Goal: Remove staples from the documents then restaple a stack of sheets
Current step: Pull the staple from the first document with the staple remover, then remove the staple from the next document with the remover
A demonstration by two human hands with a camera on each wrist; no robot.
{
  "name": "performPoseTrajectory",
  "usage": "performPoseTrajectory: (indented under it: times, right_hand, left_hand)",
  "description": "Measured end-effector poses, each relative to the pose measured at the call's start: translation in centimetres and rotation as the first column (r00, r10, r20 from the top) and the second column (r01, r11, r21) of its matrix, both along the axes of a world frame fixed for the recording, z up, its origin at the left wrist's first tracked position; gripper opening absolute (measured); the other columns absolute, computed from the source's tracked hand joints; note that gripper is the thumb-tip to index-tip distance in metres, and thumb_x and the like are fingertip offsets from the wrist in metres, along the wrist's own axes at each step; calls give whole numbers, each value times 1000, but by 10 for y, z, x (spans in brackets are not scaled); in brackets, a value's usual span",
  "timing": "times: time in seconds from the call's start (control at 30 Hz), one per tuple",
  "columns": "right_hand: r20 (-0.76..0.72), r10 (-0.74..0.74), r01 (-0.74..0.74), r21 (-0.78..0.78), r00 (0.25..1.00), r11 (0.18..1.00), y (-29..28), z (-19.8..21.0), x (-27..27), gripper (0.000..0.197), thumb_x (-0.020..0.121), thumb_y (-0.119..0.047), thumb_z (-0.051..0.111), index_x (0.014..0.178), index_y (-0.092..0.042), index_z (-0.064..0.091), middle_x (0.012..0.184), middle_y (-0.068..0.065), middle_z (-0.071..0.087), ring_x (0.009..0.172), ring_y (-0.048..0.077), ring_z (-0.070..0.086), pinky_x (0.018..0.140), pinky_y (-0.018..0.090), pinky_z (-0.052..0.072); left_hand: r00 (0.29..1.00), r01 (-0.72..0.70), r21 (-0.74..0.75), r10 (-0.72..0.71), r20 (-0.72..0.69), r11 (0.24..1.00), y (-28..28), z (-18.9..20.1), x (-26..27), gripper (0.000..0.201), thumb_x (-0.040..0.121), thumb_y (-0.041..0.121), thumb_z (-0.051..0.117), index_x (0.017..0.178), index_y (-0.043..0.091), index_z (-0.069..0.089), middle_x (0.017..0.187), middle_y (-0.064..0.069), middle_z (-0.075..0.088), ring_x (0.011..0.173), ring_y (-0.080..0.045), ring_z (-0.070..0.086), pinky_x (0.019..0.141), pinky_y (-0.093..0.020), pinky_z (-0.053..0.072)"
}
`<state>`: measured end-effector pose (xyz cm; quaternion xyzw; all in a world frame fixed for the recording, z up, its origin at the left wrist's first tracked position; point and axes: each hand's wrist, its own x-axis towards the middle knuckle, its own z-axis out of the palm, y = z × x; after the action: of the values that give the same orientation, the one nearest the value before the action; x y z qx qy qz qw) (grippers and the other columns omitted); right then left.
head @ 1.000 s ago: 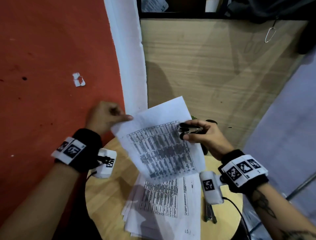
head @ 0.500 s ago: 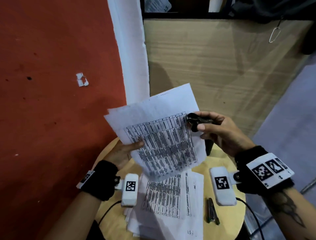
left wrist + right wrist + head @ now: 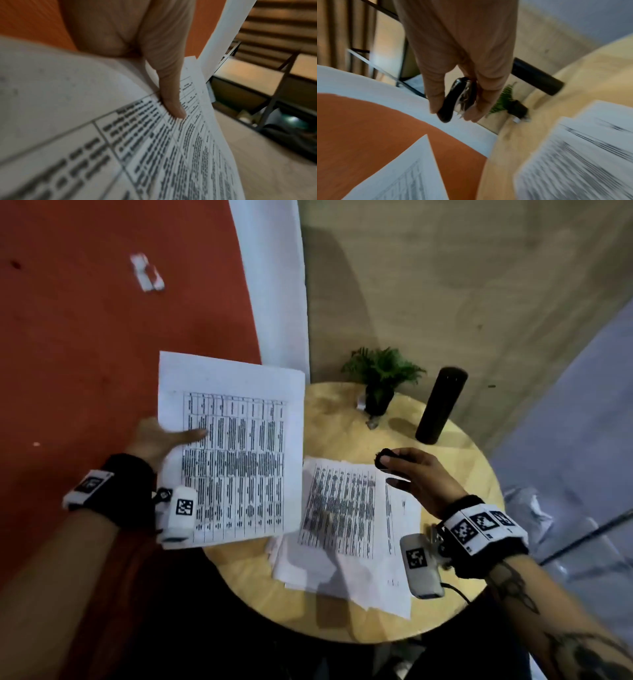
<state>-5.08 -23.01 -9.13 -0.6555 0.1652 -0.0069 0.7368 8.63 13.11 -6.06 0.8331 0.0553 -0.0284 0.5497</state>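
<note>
The head camera is looking steeply down from above and behind both hands, taking in the round bench [image 3: 346,419], the red floor and the wooden wall. The left wrist camera is sitting very near the left grip [image 3: 130,44], looking along the thumb [image 3: 171,100] onto the held sheets [image 3: 154,155], with shelving beyond. The right wrist camera is looking along the right grip [image 3: 462,54] past the remover [image 3: 458,97] toward the plant [image 3: 503,100] and black cylinder [image 3: 537,78]. All three views are sharing the held sheets; the head and right wrist views are also sharing the bench, plant and cylinder.
</note>
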Motion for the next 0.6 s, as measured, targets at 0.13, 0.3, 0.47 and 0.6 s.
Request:
performPoseTrajectory:
  times: [0.13, 0.3, 0.47, 0.6]
  right_hand:
    - [-227, -2, 12, 40, 974, 999, 15, -83, -3, 9, 88, -9, 60, 96, -8, 56, 87, 5, 63, 79, 13, 58, 65, 22, 47]
    - [-329, 2, -9, -19, 944, 1000, 50, -158, -1, 7, 88, -10, 61, 92, -11, 56, 88, 5, 61, 79, 15, 55, 70, 28, 44]
    - [-360, -46, 19, -77, 932, 997, 65, -201, 0, 29, 89, -10, 61, 114, 0, 51, 107, 17, 59, 98, 24, 55, 94, 44, 45]
    - [-328, -60, 32, -90, 943, 995, 64, -214, -4, 27, 88, -14, 62, 111, -6, 49, 114, 19, 57, 105, 28, 54, 97, 47, 43]
  left_hand:
    - [997, 24, 178, -10, -79, 984, 0, -40, 14, 31, 75, 9, 76, 63, 5, 47, 92, -28, 64, 73, -19, 66, 54, -19, 47]
    - [972, 104, 378, -13, -234, 920, -1, -101, 57, 43, 73, 2, 77, 106, -17, 59, 115, -31, 61, 93, -29, 58, 74, -30, 38]
    - [933, 98, 420, 64, -355, 902, 9, -153, 96, 51, 67, 8, 84, 110, -7, 62, 113, -25, 64, 95, -32, 63, 86, -41, 50]
    - [917, 113, 511, 109, -384, 852, 3, -168, 109, 43, 71, 8, 81, 107, -8, 63, 102, -21, 66, 82, -24, 59, 73, -32, 45]
